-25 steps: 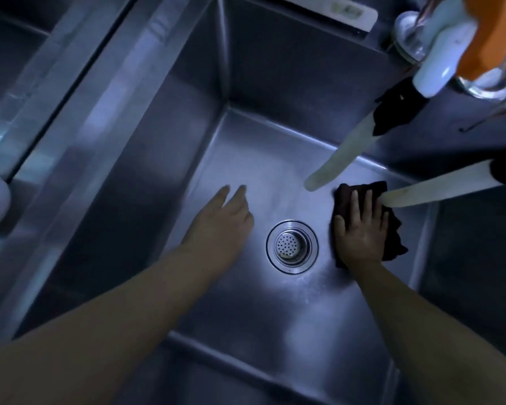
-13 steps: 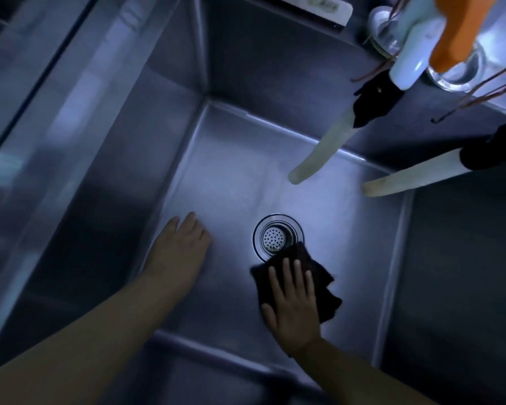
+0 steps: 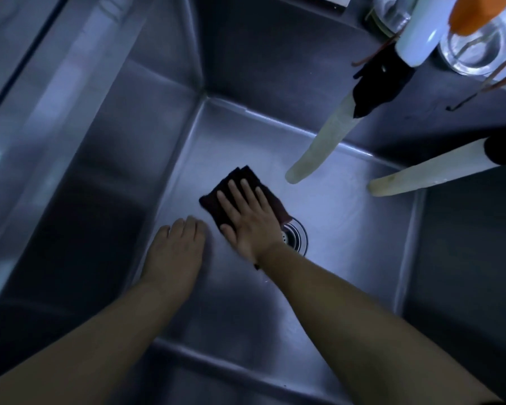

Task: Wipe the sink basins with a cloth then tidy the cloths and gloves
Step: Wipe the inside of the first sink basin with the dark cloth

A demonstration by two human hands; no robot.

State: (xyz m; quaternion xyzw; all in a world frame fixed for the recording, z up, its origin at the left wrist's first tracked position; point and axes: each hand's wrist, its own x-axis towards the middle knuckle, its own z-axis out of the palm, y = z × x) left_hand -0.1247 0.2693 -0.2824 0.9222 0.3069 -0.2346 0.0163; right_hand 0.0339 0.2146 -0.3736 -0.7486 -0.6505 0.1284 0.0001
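- The right hand [image 3: 250,222] presses flat, fingers straight and spread, on the dark cloth [image 3: 237,185] at the middle of the frame, on the floor of the sink basin [image 3: 348,229]. This grip holds nothing by curling; it only pins the cloth down.
- The left hand [image 3: 177,249] rests open on the basin floor just left of the right hand, fingers together, empty.
- Risk: the cloth's lower-right corner lies right at the drain strainer [image 3: 292,236], partly hidden under the right wrist. A sweep that way could, I judge, snag the cloth on the strainer rim or bunch it.
- Risk: with only flat pressure, the cloth may slide out from under the palm on the wet-looking steel, or fold over.
- Risk: two pale hoses [image 3: 319,147] hang in from the upper right; a long stroke up and right could knock them.
- Room: open floor lies to the right of the drain and toward the bottom of the frame. The left wall stands close beside the left hand, and the back corner is near, at upper centre.
- No gloves show.
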